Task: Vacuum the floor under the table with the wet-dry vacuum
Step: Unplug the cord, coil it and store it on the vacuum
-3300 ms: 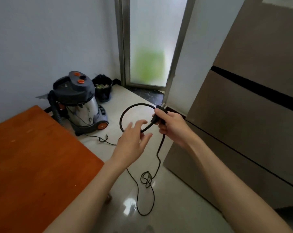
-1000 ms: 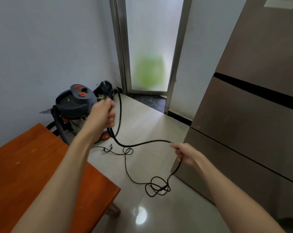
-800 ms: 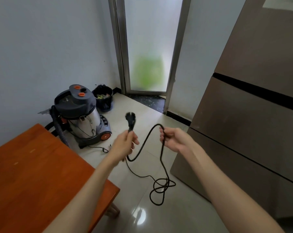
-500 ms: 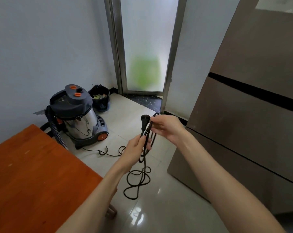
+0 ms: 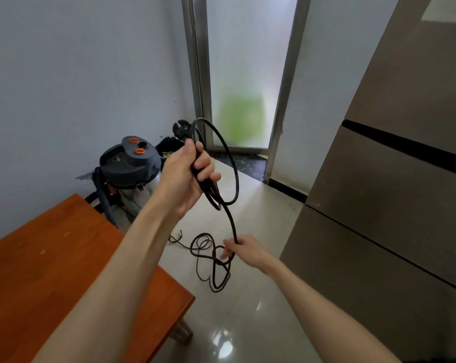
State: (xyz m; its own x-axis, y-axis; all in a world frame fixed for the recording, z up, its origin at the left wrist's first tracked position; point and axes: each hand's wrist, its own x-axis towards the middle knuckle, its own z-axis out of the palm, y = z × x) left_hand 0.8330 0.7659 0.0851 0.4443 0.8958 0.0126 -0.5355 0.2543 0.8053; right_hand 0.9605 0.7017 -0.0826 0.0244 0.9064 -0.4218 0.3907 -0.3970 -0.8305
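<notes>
Two hands worked one black cord [image 5: 234,176]: the left hand [image 5: 186,176], raised, gripped a few coils with the plug [image 5: 181,126] sticking up above its fist, while the right hand [image 5: 243,249], lower down, pinched the strand that hung from the coils. More cord lay looped on the tiled floor [image 5: 250,310]. The vacuum [image 5: 130,163] stood against the wall beyond the wooden table [image 5: 51,271], a fridge [image 5: 391,205] opposite.

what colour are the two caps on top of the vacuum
Orange caps, best seen in the head view.
</notes>
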